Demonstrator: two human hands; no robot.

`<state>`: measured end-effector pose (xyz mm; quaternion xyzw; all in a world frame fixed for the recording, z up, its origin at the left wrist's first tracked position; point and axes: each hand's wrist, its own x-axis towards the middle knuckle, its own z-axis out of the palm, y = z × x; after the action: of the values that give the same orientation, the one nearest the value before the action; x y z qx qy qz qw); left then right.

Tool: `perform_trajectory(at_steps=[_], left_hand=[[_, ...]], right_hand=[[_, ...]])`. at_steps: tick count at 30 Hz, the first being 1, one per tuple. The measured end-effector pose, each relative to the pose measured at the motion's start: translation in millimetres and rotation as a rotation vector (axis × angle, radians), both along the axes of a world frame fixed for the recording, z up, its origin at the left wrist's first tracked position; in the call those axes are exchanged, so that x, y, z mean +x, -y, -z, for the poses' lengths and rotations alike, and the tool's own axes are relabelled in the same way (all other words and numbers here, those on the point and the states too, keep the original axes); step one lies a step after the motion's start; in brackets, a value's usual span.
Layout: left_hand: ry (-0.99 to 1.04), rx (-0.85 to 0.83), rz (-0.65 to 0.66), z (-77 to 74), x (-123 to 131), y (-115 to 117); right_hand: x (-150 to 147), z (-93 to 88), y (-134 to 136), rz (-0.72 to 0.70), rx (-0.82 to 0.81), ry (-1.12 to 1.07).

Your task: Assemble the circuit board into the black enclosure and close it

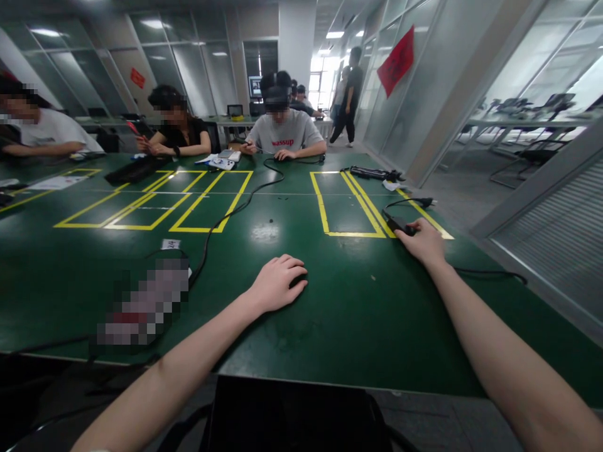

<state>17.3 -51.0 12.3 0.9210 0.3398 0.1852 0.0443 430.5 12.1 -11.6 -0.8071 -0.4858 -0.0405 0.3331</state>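
Note:
My right hand [424,243] is closed on a black power adapter [399,225] near the right side of the green table [339,320]. A thin cable with a plug [426,202] loops off its far end, and another black cable [492,272] runs rightward from near my wrist. My left hand [279,284] rests on the tabletop, palm down. Its fingers are loosely bent, with thumb and forefinger apart. The gap between them looks dark, and I make out no object there.
Yellow tape [355,235] marks rectangles on the table. A pixelated object [146,304] lies left, near a small tag [170,244]. A long black cable [235,210] snakes across. A folded black tripod-like item [374,173] lies far right. Several people sit opposite, including a person in a grey shirt [289,133].

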Motion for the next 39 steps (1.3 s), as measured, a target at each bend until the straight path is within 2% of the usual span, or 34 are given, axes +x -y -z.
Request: perform_trajectory(at_steps=[12,19,31,35,39], left_hand=[[-0.018,-0.022,0.041,-0.2,-8.4,-0.6],[-0.006,-0.023,0.044,-1.4,-11.1,-0.3],[-0.002,-0.060,0.043,-2.0,-13.0,-1.4],[0.000,-0.069,0.043,-2.8,-11.8,-1.6],[-0.004,-0.078,0.037,-3.4,-11.6,-1.1]], right_hand=[[-3.9,0.7,-0.1,-0.122,0.067,-0.185],[-6.6,0.5,-3.7,0.003,0.082,-0.229],[-1.5,-1.5,-10.3,0.085,0.054,-0.298],[2.7,-0.8,-11.1,0.082,0.000,-0.371],[1.4,-0.4,-10.7,0.088,0.010,-0.356]])
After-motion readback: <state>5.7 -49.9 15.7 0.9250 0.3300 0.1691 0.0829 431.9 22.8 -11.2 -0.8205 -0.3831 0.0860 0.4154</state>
